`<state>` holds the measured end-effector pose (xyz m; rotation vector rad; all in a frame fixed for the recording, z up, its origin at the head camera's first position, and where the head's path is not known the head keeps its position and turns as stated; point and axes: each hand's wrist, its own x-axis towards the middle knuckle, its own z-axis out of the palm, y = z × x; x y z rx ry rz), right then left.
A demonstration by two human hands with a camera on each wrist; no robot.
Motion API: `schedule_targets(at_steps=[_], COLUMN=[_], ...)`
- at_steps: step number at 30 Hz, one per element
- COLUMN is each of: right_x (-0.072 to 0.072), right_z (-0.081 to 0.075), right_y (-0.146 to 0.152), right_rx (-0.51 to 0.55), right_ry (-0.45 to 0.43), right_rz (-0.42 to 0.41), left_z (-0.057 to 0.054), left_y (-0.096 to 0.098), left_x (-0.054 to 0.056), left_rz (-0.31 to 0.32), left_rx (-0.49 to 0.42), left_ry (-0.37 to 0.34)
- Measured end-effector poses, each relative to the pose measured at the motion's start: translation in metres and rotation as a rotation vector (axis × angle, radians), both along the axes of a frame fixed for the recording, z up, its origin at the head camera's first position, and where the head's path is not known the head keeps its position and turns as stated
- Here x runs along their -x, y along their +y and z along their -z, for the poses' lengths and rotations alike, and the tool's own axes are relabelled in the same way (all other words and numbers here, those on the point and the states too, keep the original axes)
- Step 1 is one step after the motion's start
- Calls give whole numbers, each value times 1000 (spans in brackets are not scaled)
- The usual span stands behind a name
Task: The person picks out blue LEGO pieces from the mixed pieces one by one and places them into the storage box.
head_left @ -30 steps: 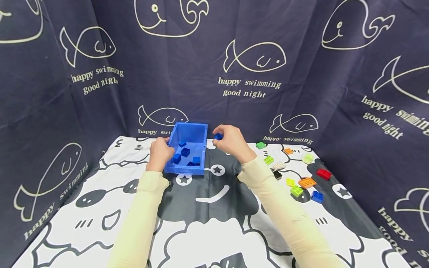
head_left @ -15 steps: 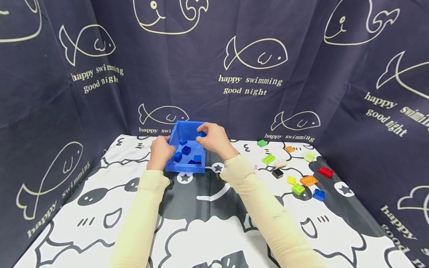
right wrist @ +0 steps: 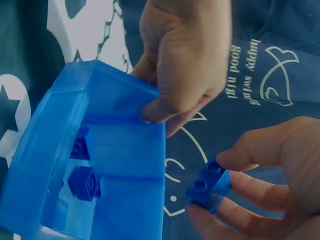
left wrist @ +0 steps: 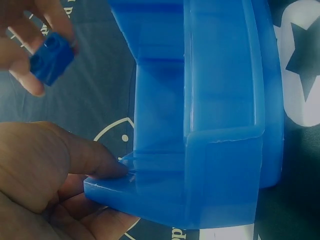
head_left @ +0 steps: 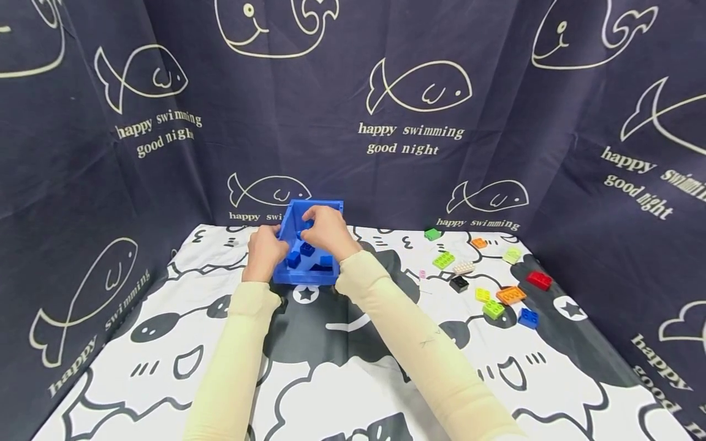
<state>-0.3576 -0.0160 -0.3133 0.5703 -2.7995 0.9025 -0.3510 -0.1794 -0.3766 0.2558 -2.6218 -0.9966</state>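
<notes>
My left hand grips the left wall of a blue plastic bin, thumb on the inner side of the wall in the left wrist view. Between the thumb and fingers of my right hand is a blue toy brick with two studs showing, held above the bin's opening. Inside the bin lie several blue bricks, among them a dark blue brick and another blue brick. In the head view my right hand hides part of the bin's interior.
Loose bricks are scattered on the right of the patterned cloth: a red brick, an orange brick, a black brick, a blue brick, a green brick and several others. A dark curtain rises behind the bin.
My right hand has moved left with the blue brick, from beside the bin's right wall to over its inside. My left hand keeps its grip on the bin, which stays in place.
</notes>
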Motion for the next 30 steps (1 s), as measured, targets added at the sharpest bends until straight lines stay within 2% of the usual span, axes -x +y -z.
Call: schedule_targets(at_steps=[7,19,30], right_x=[2,7,3], right_z=[8,28,32], right_y=[-14,-21,-23], right_rx=[-104,-138,-125], right_ry=[2,36,11], right_rz=[52,56,40], left_z=[-3,-4,-5], left_y=[1,3,2], left_x=[-1,-7,-4], left_rz=[3,10,6], left_rx=[-20,-33,-38], left_ry=[-14,-35,-25])
